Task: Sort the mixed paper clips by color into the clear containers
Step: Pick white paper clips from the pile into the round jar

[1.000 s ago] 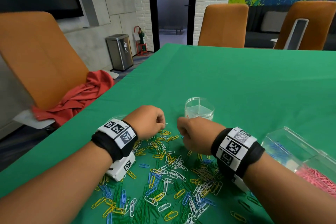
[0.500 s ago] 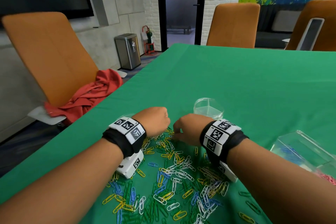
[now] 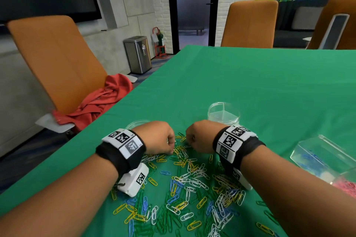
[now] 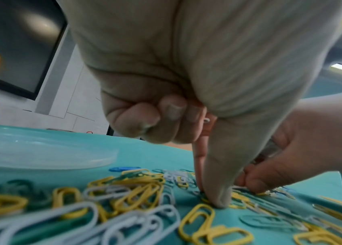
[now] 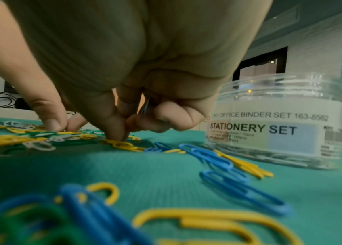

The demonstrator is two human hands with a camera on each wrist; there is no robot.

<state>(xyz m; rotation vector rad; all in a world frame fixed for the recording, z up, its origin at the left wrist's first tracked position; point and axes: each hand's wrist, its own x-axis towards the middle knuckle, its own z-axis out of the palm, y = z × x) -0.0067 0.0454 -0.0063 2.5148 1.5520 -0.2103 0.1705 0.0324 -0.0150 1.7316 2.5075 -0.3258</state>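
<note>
Fingers [image 4: 214, 197] of two hands pinch scattered paper clips [image 3: 192, 183].

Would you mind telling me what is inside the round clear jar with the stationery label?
Through the wall of the jar, pale paper clips lie along the bottom. From the head view a divider splits its inside. The label covers the middle, so anything behind it cannot be seen.

Paper clips [image 3: 188, 184] lie scattered on the tabletop [image 3: 250, 82] nearest the viewer. The left hand [image 3: 159, 137] and right hand [image 3: 200, 136] sit side by side at the pile's far edge. A round jar [image 3: 223, 114] stands just behind the right hand. A flat lid [image 3: 134, 123] lies behind the left hand. A box [image 3: 323, 158] sits to the right. Chairs [image 3: 55, 59] surround the tabletop.
</note>
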